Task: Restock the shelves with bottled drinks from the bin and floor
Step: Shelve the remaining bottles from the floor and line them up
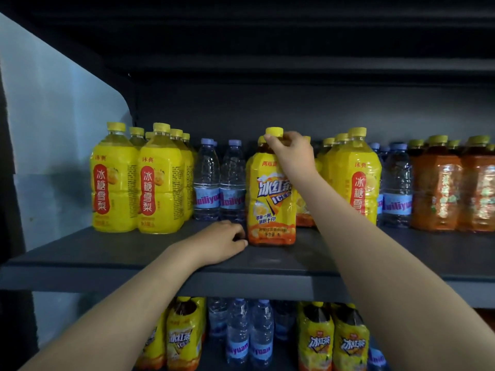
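Note:
An iced tea bottle (270, 199) with a yellow label and yellow cap stands upright on the dark grey shelf (107, 253), near its front. My right hand (290, 152) grips the bottle's neck just under the cap. My left hand (221, 241) rests on the shelf board with its fingers curled, its fingertips by the bottle's base; I cannot tell if they touch it.
Yellow pear drink bottles (139, 183) stand at the left, water bottles (219, 183) beside them, more yellow bottles (356, 178) and orange-wrapped tea bottles (452, 188) to the right. The lower shelf holds iced tea (332, 341) and water bottles (249, 336). A pale side panel (53, 129) bounds the left.

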### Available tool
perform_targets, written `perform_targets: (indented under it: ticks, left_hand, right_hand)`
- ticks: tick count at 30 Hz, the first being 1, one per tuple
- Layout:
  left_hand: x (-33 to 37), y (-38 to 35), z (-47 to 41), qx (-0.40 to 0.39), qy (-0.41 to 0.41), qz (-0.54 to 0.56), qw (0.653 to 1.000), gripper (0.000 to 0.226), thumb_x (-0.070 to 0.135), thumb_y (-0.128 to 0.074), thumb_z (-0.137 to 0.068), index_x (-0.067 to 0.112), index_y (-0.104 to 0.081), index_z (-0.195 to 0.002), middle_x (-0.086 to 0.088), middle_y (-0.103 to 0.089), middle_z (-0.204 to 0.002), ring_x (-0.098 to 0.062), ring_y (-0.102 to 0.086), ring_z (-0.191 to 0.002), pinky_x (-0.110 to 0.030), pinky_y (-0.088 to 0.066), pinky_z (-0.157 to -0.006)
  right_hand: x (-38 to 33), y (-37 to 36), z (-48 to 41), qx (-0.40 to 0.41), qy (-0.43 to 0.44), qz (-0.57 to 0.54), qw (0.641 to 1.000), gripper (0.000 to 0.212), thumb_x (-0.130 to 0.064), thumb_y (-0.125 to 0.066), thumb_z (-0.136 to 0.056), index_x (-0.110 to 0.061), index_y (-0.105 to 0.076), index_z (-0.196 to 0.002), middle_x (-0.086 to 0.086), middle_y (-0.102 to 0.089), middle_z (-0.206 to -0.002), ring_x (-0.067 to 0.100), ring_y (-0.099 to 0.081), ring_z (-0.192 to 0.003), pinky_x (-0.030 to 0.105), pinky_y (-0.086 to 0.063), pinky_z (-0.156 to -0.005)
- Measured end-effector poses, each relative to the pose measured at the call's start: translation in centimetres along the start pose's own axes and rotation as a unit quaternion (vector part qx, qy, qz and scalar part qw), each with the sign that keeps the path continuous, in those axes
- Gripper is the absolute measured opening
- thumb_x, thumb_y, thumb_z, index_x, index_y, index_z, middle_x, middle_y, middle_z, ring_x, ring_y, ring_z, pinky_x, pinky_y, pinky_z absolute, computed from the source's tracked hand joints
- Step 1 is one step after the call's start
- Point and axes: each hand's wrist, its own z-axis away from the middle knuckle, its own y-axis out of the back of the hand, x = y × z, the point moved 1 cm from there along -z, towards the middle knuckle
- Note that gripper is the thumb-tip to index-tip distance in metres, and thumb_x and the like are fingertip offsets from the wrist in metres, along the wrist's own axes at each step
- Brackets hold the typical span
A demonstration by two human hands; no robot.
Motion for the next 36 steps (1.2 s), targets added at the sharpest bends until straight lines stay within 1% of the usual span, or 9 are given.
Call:
perform_targets:
  ticks: [5, 9, 11, 14, 17, 23, 26, 30, 36]
  left_hand:
    - [-0.6, 0.5, 0.5, -0.027, -0.010, 0.018, 0.999, 0.036, 0.041, -0.044, -0.095, 0.021, -0.053, -0.124, -0.004, -0.049, -0.130, -0.017, -0.046, -0.120, -0.023, -0.034, -0.093]
    - [-1.0, 1.0, 1.3, -0.056, -0.023, 0.023, 0.998, 0.039, 0.047, -0.044, -0.093, 0.026, -0.052, -0.125, 0.001, -0.048, -0.133, -0.014, -0.045, -0.122, -0.025, -0.036, -0.100]
    - [-1.0, 1.3, 1.9, -0.075, -0.039, 0.020, 0.996, 0.045, 0.050, -0.041, -0.093, 0.026, -0.048, -0.131, 0.003, -0.044, -0.139, -0.013, -0.042, -0.127, -0.026, -0.033, -0.106]
    - [-0.8, 1.7, 3.0, -0.102, -0.066, 0.017, 0.992, 0.054, 0.053, -0.037, -0.093, 0.026, -0.039, -0.140, 0.005, -0.035, -0.148, -0.011, -0.032, -0.136, -0.024, -0.024, -0.111]
    - [-0.9, 1.8, 4.1, -0.120, -0.078, 0.019, 0.989, 0.058, 0.055, -0.032, -0.093, 0.029, -0.030, -0.145, 0.009, -0.024, -0.154, -0.008, -0.022, -0.141, -0.020, -0.014, -0.112]
    - [-1.1, 1.5, 5.9, -0.149, -0.088, -0.002, 0.985, 0.075, 0.069, -0.027, -0.081, 0.039, -0.010, -0.147, 0.014, -0.003, -0.157, -0.002, -0.003, -0.144, -0.020, -0.004, -0.114]
    - [-1.1, 1.5, 6.1, -0.155, -0.089, -0.034, 0.983, 0.092, 0.077, -0.024, -0.064, 0.042, -0.002, -0.147, 0.018, 0.004, -0.156, -0.001, 0.000, -0.144, -0.021, -0.004, -0.114]
    - [-1.1, 1.4, 5.9, -0.160, -0.093, -0.038, 0.982, 0.087, 0.075, -0.029, -0.071, 0.042, 0.000, -0.146, 0.020, 0.006, -0.155, 0.002, 0.002, -0.142, -0.018, -0.003, -0.112]
    - [-1.3, 1.4, 5.8, -0.161, -0.076, -0.023, 0.984, 0.096, 0.082, -0.025, -0.057, 0.048, -0.004, -0.144, 0.022, 0.004, -0.155, -0.001, -0.001, -0.144, -0.026, -0.009, -0.116]
  right_hand:
    - [0.8, 0.1, 1.7, -0.046, -0.025, -0.027, 0.998, 0.054, -0.049, -0.056, -0.088, -0.013, -0.053, -0.127, -0.001, -0.061, -0.108, 0.012, -0.058, -0.099, 0.023, -0.046, -0.080]
    - [2.3, 0.6, 3.6, -0.096, -0.042, -0.003, 0.994, 0.088, -0.055, -0.067, -0.074, -0.019, -0.028, -0.144, 0.005, -0.052, -0.133, 0.022, -0.053, -0.119, 0.043, -0.048, -0.098]
    - [3.1, 1.0, 4.6, -0.118, -0.055, -0.011, 0.991, 0.097, -0.047, -0.073, -0.072, -0.021, -0.019, -0.147, 0.002, -0.047, -0.137, 0.020, -0.049, -0.123, 0.043, -0.046, -0.101]
    - [3.8, 1.5, 5.6, -0.150, -0.065, -0.036, 0.986, 0.095, -0.029, -0.077, -0.074, -0.025, -0.016, -0.147, -0.003, -0.051, -0.128, 0.015, -0.052, -0.116, 0.033, -0.048, -0.094]
    - [3.8, 2.0, 6.2, -0.173, -0.082, -0.020, 0.981, 0.100, -0.023, -0.080, -0.070, -0.028, -0.016, -0.147, -0.008, -0.051, -0.119, 0.013, -0.051, -0.110, 0.036, -0.047, -0.095]
    - [4.7, 1.6, 8.0, -0.166, -0.109, 0.038, 0.979, 0.076, -0.027, -0.078, -0.072, -0.019, -0.038, -0.135, -0.005, -0.056, -0.116, 0.015, -0.054, -0.110, 0.030, -0.046, -0.086]
    - [4.9, 1.3, 8.2, -0.138, -0.099, 0.081, 0.982, 0.075, -0.032, -0.077, -0.072, -0.017, -0.039, -0.135, -0.001, -0.057, -0.126, 0.018, -0.054, -0.114, 0.033, -0.046, -0.091]
    - [5.0, 0.6, 7.9, -0.128, -0.076, 0.163, 0.975, 0.073, -0.038, -0.073, -0.075, -0.013, -0.037, -0.133, 0.004, -0.056, -0.128, 0.023, -0.055, -0.115, 0.028, -0.043, -0.083]
    - [5.2, -0.4, 6.6, -0.156, -0.087, 0.184, 0.967, 0.070, -0.036, -0.071, -0.078, -0.011, -0.035, -0.133, 0.005, -0.054, -0.129, 0.024, -0.054, -0.116, 0.028, -0.043, -0.084]
